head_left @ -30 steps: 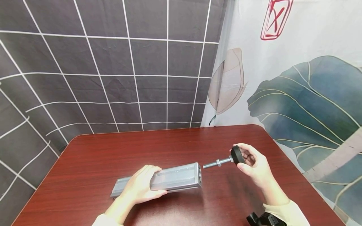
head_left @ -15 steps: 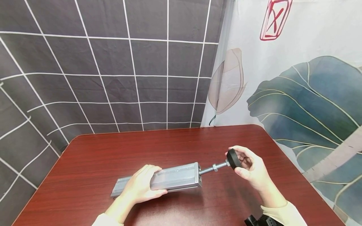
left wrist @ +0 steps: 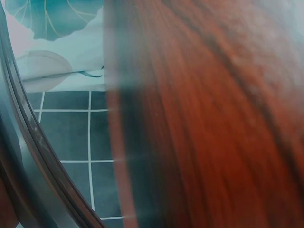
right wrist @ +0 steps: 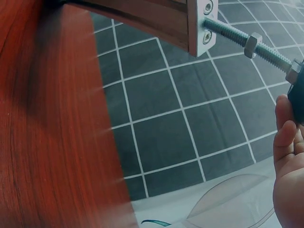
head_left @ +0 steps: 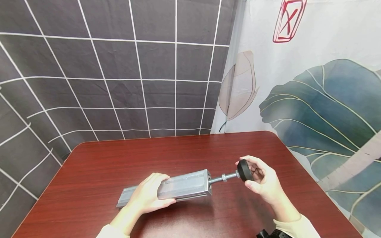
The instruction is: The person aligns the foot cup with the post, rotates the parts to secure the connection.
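Note:
My left hand point(head_left: 150, 195) grips a silver aluminium profile point(head_left: 186, 184) round its middle, its right end raised off the table. On that end sits a metal end plate with screws point(right wrist: 207, 21). My right hand point(head_left: 265, 178) pinches the black round foot of a levelling foot point(head_left: 244, 170) between thumb and fingers. The foot's threaded rod point(right wrist: 230, 34) carries a nut point(right wrist: 253, 45) partway along, and its tip meets the hole in the end plate between two screws. In the left wrist view only the profile's grooved side point(left wrist: 33, 128) shows, not the hand.
Beneath the hands lies a reddish-brown wooden table point(head_left: 166, 152). Behind it hangs a dark grey gridded curtain point(head_left: 154, 66), with a white leaf-patterned curtain point(head_left: 297, 82) to the right. A black wrist device point(head_left: 274, 234) shows by the right sleeve.
My right hand has moved left and slightly down with the levelling foot, bringing the rod's tip from apart to the end plate's hole. The left hand and the profile have stayed nearly still.

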### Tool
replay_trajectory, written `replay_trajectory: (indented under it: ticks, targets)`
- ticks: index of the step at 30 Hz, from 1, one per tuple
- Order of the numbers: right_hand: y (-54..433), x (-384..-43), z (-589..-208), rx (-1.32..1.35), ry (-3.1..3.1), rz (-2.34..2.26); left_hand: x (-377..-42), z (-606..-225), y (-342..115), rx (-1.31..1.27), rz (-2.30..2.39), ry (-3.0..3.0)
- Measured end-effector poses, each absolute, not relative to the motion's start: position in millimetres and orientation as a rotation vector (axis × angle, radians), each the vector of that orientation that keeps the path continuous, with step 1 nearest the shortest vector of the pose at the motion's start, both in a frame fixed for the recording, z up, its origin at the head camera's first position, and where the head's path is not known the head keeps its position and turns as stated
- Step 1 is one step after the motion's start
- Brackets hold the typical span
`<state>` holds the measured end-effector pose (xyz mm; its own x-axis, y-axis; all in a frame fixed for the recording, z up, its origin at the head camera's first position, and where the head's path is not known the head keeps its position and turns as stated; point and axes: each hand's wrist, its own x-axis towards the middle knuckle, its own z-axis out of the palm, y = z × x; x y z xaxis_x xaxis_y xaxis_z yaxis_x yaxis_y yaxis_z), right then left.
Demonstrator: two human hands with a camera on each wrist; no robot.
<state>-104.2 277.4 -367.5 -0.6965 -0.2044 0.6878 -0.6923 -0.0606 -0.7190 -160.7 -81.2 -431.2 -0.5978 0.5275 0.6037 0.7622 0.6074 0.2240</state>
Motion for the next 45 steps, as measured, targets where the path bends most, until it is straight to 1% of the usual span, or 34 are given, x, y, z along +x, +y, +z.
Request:
replay_trajectory:
  ticks: [3,10,23,30,35,45]
  targets:
    - [276.4,-104.0,-367.2,0.982,-1.857,1.797,-160.8,-430.8,-81.6,-1.018,-0.647,-2.359]
    - [278.8,-103.9,-367.7,0.890,-1.961,1.767,-160.6,-431.9,-82.9,-1.024,-0.638,-2.345]
    - [279.1,-103.2,-371.1,0.828,-1.982,1.704,-161.4,-432.8,-82.3,-1.029,-0.629,-2.308]
    - [278.2,-102.7,-371.1,0.864,-1.957,1.766,-161.7,-432.8,-82.7,-1.037,-0.616,-2.305]
    - [279.1,-100.0,-368.3,0.806,-2.037,1.715,-160.1,-429.3,-82.7,-1.033,-0.606,-2.329]
    - [281.8,-98.1,-364.6,0.805,-2.083,1.671,-159.5,-428.5,-80.7,-1.034,-0.608,-2.319]
